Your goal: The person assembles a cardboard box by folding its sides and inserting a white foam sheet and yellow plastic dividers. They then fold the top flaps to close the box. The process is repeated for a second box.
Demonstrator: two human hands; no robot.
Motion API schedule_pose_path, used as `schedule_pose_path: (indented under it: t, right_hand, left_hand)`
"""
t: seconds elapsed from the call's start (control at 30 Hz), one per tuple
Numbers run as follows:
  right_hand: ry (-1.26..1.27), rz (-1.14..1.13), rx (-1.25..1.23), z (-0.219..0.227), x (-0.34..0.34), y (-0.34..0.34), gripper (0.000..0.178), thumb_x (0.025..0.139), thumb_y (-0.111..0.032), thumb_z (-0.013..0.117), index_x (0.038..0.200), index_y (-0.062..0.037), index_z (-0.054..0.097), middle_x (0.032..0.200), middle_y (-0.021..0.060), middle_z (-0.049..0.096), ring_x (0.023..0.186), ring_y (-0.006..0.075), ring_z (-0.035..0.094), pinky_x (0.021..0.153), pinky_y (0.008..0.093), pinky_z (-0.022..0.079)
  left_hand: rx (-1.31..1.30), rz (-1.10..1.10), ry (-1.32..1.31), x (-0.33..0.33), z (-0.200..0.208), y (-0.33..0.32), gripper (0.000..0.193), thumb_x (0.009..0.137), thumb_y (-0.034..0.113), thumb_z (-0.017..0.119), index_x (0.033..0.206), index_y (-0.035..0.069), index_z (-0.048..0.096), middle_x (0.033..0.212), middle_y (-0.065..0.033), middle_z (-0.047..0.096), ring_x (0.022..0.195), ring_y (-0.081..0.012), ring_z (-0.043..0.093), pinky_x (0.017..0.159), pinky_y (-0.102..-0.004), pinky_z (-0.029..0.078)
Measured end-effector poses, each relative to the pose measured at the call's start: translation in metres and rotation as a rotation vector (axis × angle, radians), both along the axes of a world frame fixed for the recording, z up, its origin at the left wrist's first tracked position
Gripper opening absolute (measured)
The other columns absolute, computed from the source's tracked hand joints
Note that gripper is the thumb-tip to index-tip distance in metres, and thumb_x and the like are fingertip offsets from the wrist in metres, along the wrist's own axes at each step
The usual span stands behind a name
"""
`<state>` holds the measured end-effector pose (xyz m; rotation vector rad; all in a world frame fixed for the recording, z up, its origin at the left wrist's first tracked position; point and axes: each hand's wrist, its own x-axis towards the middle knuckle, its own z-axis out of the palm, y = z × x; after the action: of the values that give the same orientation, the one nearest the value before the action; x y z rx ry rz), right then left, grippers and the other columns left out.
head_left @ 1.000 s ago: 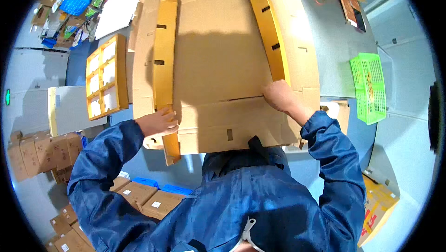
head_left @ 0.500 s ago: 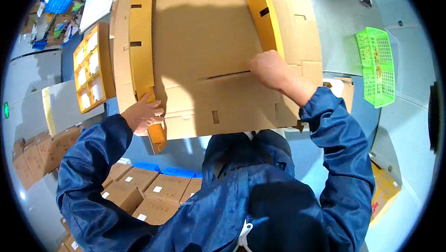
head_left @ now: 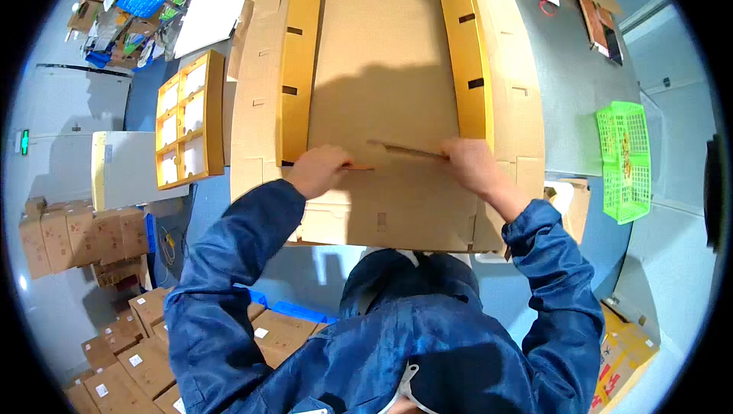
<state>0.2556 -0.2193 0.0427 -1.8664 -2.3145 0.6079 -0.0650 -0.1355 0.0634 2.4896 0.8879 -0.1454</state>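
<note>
A large flat cardboard box blank (head_left: 389, 70) lies before me, a yellow strip standing along each side. My left hand (head_left: 319, 172) is closed at the near end of the left yellow strip (head_left: 298, 63), gripping its end flap (head_left: 360, 168), which points inward. Opposite it, my right hand (head_left: 473, 166) is closed on the end flap (head_left: 408, 150) of the right yellow strip (head_left: 467, 55). Both flaps appear edge-on as thin lines above the cardboard, with their inner ends close together. My fingers hide where the flaps join the strips.
A yellow tray with white-lined compartments (head_left: 217, 120) sits left of the blank. At the right is a green plastic basket (head_left: 626, 162). Several brown cartons (head_left: 145, 360) are stacked at the lower left. A taped yellow carton (head_left: 626, 353) stands lower right.
My left hand has moved inward from the outer side of the left strip, folding its end flap across. My right hand still holds the right flap. The whole view has shifted.
</note>
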Motion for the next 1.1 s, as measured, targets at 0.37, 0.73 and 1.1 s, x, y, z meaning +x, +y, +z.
schedule_pose_path:
  t: [0.37,0.73,1.1]
  right_hand:
    - [0.341,0.28,0.119,0.057,-0.048,0.005,0.021,0.085,-0.015,0.056,0.105,-0.0072,0.056,0.099,0.0132,0.06,0.09,0.0339,0.061,0.075,0.0414,0.051]
    - [-0.066,0.53,0.184,0.035,-0.067,0.006,0.015,0.082,-0.008,0.052,0.093,0.0012,0.051,0.085,0.0164,0.057,0.074,0.0308,0.062,0.061,0.0371,0.052]
    - [-0.078,0.326,0.319,0.043,-0.086,-0.025,0.053,0.078,-0.016,0.061,0.124,0.005,0.044,0.138,0.0269,0.038,0.129,0.0412,0.037,0.107,0.0481,0.032]
  left_hand:
    - [0.159,0.05,0.06,0.017,-0.007,-0.003,0.02,0.081,0.027,0.066,0.09,0.01,0.064,0.09,-0.0081,0.064,0.089,-0.0286,0.062,0.074,-0.0406,0.052]
    - [0.119,0.055,0.076,0.016,-0.016,-0.002,0.023,0.08,0.028,0.066,0.092,0.009,0.063,0.093,-0.0083,0.064,0.093,-0.0281,0.062,0.077,-0.042,0.051]
    - [-0.24,-0.105,0.105,0.055,0.013,0.009,0.058,0.095,0.052,0.04,0.135,0.011,0.043,0.124,-0.0195,0.053,0.111,-0.0391,0.054,0.093,-0.0472,0.045]
